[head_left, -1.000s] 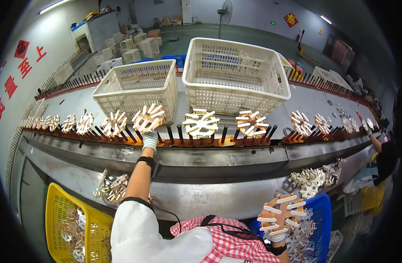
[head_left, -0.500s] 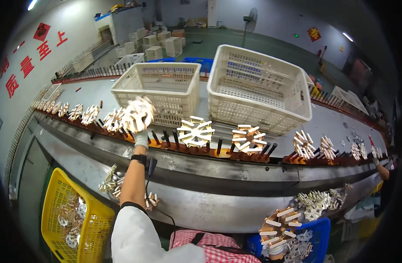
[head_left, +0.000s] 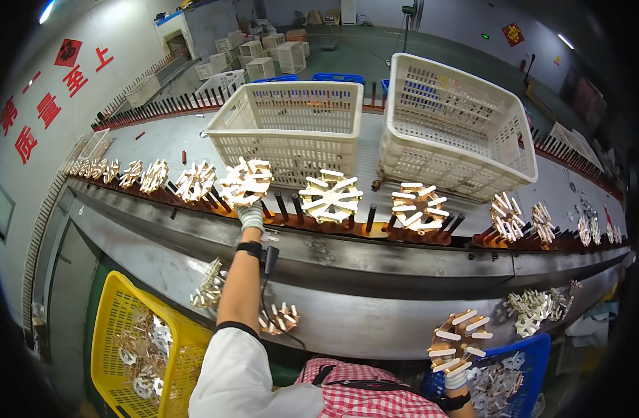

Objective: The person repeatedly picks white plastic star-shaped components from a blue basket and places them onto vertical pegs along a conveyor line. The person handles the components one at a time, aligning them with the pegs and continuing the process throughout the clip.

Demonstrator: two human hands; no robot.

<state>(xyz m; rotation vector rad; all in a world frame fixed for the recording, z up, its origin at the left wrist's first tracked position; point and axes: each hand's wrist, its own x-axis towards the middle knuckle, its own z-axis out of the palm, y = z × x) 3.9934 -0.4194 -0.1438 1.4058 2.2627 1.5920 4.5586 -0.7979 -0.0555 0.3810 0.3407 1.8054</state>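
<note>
My gloved left hand reaches up to the row of dark posts. Its fingers, partly hidden, close under a ring-shaped metal part with white bars. Whether that part sits on a post, I cannot tell. To its right, a star-shaped part with white bars and another ring sit along the same row. Low on the right, my gloved right hand grips a copper-coloured ring with white bars from below, above the blue basket. More such parts line the row to the left.
Two pale plastic crates stand behind the posts. A yellow basket of metal pieces is low left, a blue basket of pieces low right. Loose parts lie on the metal ledge. Another person works at the far right.
The view has shifted, so the scene sits further right. My left hand and its ring, blurred before, have moved slightly right along the posts and now look steadier. My right hand still holds its ring.
</note>
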